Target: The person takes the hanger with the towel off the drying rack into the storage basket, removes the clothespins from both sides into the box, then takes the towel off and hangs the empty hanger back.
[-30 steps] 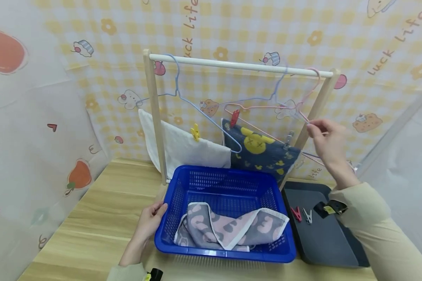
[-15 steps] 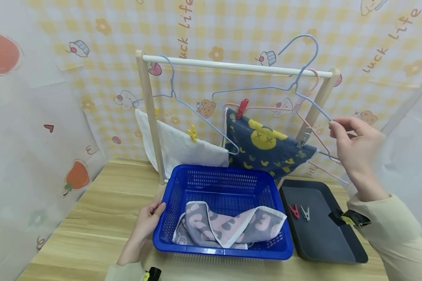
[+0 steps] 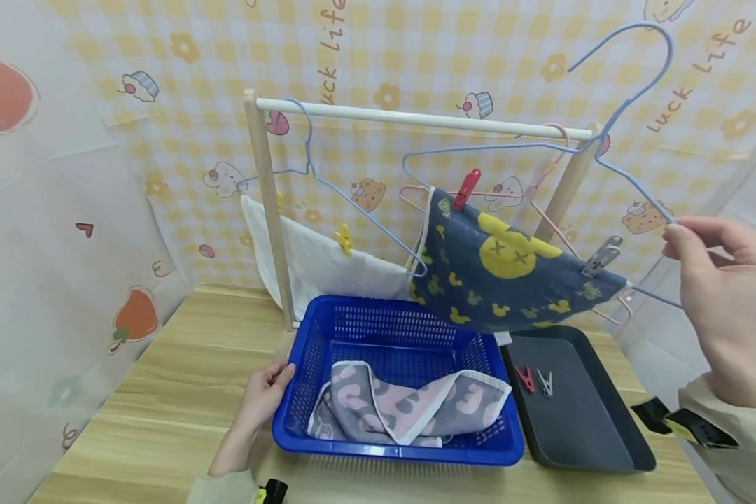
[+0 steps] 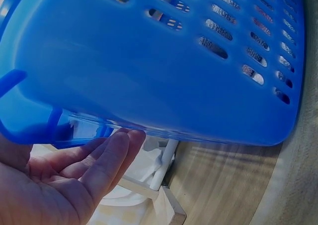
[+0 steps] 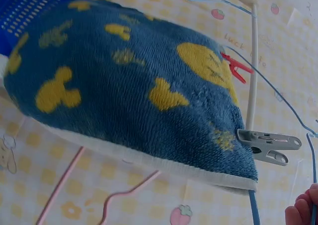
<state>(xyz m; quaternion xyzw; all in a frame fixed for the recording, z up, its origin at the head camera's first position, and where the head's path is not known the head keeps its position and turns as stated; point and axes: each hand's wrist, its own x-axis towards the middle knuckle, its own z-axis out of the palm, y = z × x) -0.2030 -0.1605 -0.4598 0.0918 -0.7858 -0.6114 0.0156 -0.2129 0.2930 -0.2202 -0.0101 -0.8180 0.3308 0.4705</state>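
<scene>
My right hand [image 3: 727, 280] pinches the sloping right arm of a blue clothes hanger [image 3: 633, 185], whose hook is above the rack's bar and free of it. A dark blue towel [image 3: 510, 273] with yellow mouse-head shapes hangs folded over this hanger. It is held by a red clothespin [image 3: 467, 190] and a grey clothespin [image 5: 268, 140]. At the lower left, my left hand [image 3: 262, 392] grips the left rim of a blue plastic basket [image 3: 390, 451]. Its fingers [image 4: 107, 160] lie under the rim in the left wrist view. A grey and pink towel [image 3: 409, 406] lies in the basket.
The rack's white bar [image 3: 403, 117] still carries another blue hanger [image 3: 359, 208] with a white towel [image 3: 346, 273] and a pink hanger [image 3: 561, 234]. A dark grey tray [image 3: 592, 434] on the right holds a red clothespin [image 3: 525, 379] and a grey clothespin [image 3: 544, 383].
The blue hanger with the dark blue towel has come off the bar and moved right and toward me in my right hand. My left hand stays at the basket rim.
</scene>
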